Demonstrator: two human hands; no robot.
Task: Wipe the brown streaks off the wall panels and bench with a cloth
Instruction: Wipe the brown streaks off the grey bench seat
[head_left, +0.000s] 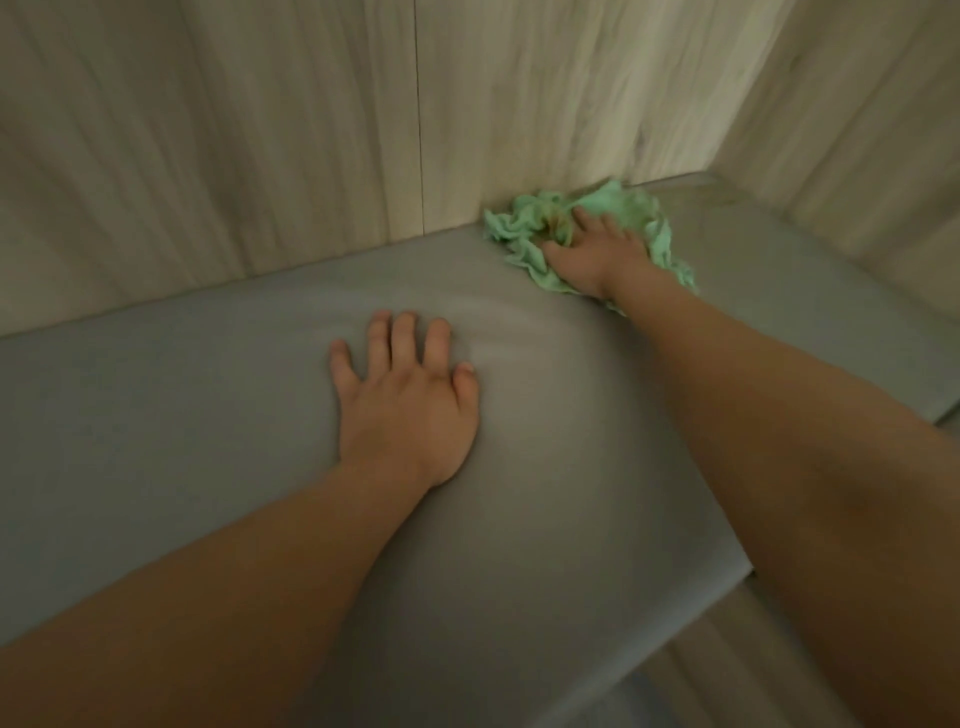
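Right hand (592, 254) is on the green cloth (514, 221), palm down. Its fingers lie fairly straight and press the cloth onto the bench (156, 415); they are not wrapped round it. Thumb sticks out to the left, on the cloth edge. Motion blur hides the outer 2 fingers, so cannot tell exactly how they lie.

Cloth is bunched and crumpled. It spreads out on both sides of the right fingers and trails back under the wrist. Just ahead of the fingertips it touches the foot of the wall panels (260, 130), at the back edge of the bench. A brownish patch shows on the cloth right beside the index fingertip.

Left hand (405, 405) is flat on the bare grey bench, palm down. All 5 fingers are straight and slightly spread, holding nothing. It is well apart from the cloth, which lies ahead and to the right of its fingertips.

Panels are pale wood-grain. A vertical seam (418, 130) runs down ahead of the left fingers and meets the bench left of the cloth. A side panel (857, 130) stands to the right of the right fingers, forming a corner. A faint glossy smear (717, 202) on the bench lies just right of the cloth; colour unclear. Wood-look floor (727, 649) shows below the right forearm.
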